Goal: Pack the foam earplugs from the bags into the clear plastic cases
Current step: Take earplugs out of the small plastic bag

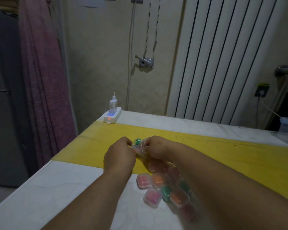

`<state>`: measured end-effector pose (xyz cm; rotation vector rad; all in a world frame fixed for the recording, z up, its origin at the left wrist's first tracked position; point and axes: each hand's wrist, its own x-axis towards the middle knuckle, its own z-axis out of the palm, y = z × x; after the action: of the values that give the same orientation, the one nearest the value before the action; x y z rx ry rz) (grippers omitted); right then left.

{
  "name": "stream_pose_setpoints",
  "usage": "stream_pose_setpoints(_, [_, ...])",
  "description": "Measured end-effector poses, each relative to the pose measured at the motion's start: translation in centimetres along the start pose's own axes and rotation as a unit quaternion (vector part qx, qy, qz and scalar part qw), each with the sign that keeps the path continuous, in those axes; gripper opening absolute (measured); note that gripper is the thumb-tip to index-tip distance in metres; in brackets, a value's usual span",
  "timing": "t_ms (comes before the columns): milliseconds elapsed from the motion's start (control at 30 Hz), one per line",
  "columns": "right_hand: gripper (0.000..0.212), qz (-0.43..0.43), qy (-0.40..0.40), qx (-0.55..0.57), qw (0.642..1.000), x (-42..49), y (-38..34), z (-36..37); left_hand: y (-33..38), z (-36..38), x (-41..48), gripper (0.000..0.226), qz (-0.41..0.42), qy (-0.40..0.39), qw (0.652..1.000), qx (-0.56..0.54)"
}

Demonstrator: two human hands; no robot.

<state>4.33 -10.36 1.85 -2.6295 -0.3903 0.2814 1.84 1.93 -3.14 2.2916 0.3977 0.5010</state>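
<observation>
Item 1, the bag (138, 148): small, clear and crumpled. We hold it between both hands over the yellow strip (223, 151) that crosses the tabletop (73, 188), toward its left edge. Green and orange earplugs (137, 141) show through the film; we cannot tell the count.

Item 2, the left hand (121, 153): fingers curled, pinching the bag's left side.

Item 3, the right hand (156, 147): fingers curled likewise, pinching the right side. We cannot see whether the bag's mouth is open.

Item 4, the cases (156, 188): a cluster of clear plastic boxes on the white part of the tabletop, nearer the front edge and just beside the right forearm. They show pink, orange and green contents.

Item 5, the power strip (112, 116): at the back left corner, with a charger (113, 105) plugged in.

Handling note: we judge the step to be opening the bag. We should part the film with small opposed pulls, low over the tabletop, so that light foam plugs do not spring out and roll off the left edge.
</observation>
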Motion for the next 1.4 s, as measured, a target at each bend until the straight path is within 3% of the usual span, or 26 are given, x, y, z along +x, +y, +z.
stream_pose_setpoints(133, [0.032, -0.024, -0.037, 0.186, 0.982, -0.7, 0.6, -0.5, 0.0, 0.2, 0.0, 0.020, 0.007, 0.000, 1.000, 0.000])
stream_pose_setpoints(233, [0.043, -0.022, -0.052, 0.226, 0.973, -0.7, 0.8, -0.5, 0.0, 0.4, 0.0, 0.022, 0.010, 0.005, 1.000, 0.015])
stream_pose_setpoints(500, [0.016, -0.021, -0.019, 0.205, 0.978, -0.1, 0.8, -0.2, 0.0, 0.4, 0.0, 0.014, 0.009, 0.003, 0.999, 0.035])
stream_pose_setpoints(733, [0.030, 0.014, -0.006, 0.200, 0.980, 0.0, 0.9, -0.2, -0.3, 0.5, 0.2, 0.006, 0.026, -0.003, 0.998, 0.051])
stream_pose_setpoints(967, [0.022, -0.030, -0.050, 0.147, 0.987, -0.4, 0.5, -0.2, -0.4, 0.6, 0.2, 0.015, 0.049, -0.019, 0.996, 0.076])
stream_pose_setpoints(1300, [0.004, -0.045, 0.019, 0.075, 0.996, 0.2, 0.5, 0.3, -0.5, 0.8, 0.3, 0.014, 0.048, -0.023, 0.994, 0.094])
stream_pose_setpoints(1400, [0.023, -0.021, 0.073, 0.132, 0.988, -0.2, 1.1, -0.3, -0.6, 0.7, 0.4, 0.014, 0.042, -0.022, 0.994, 0.095])
